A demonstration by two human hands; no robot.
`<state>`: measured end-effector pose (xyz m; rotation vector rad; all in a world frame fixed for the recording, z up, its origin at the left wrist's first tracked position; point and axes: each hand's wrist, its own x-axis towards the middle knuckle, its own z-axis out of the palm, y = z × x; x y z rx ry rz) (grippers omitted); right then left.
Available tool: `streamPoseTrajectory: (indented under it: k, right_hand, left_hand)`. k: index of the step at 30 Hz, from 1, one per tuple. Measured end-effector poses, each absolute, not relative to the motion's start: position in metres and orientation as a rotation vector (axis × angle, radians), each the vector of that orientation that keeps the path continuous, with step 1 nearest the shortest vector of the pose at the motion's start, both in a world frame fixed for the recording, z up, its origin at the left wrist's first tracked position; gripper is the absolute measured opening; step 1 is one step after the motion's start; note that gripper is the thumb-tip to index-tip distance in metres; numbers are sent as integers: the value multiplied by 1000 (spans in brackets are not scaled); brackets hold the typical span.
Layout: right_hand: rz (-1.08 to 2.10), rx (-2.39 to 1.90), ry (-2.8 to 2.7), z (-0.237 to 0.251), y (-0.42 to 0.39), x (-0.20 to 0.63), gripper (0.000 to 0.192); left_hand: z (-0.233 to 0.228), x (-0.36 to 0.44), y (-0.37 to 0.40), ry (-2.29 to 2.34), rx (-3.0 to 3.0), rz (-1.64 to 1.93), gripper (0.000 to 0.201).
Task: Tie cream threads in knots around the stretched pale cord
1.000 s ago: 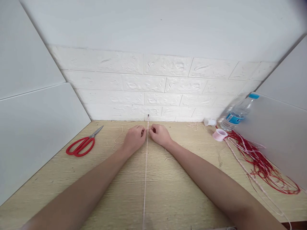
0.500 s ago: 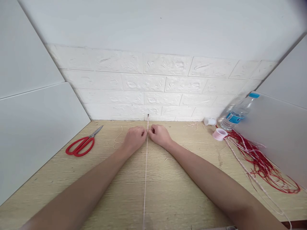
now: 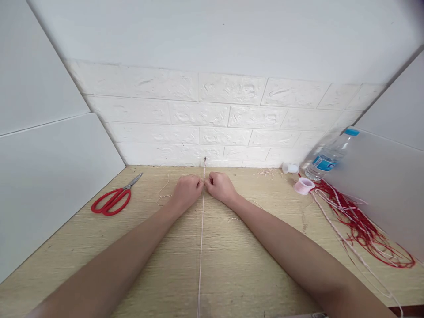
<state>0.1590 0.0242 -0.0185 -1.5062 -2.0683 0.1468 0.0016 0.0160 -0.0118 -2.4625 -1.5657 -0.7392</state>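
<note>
The cord (image 3: 201,238) runs taut in a straight pale line from a small pin (image 3: 205,158) at the foot of the white brick wall (image 3: 228,115) down the middle of the wooden table (image 3: 99,247) toward me. I see plain white panels closing in the table on both sides. My left hand (image 3: 185,192) and right hand (image 3: 221,187) sit on either side of the cord near its far end, knuckles almost meeting, both curled nearly closed with fingertips pinching at it; I cannot tell exactly what the fingers grip beyond the cord itself. Red scissors (image 3: 114,200) lie well to the left. To the right stand a water bottle (image 3: 326,161), a small pink spool (image 3: 303,185) and a white spool (image 3: 290,168), with a loose tangle of red threads (image 3: 361,225) trailing beside them.
</note>
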Motion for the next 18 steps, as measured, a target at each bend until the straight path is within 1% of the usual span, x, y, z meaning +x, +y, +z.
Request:
streamPoseTrajectory:
  k: [10,14,18]
  right_hand:
    - [106,-1563,-2068,-18,23,157,21]
    - [120,-1577,-2047,-17,23,159,21]
    - [159,-1615,-1957,-15,21,161,15]
  left_hand:
    - [-10,4,15,-1600,-2449,-744,29]
    - [-8,2,13,-1639,-2408,-806,31]
    - [-6,0,10,-1677,-2325,-848,36]
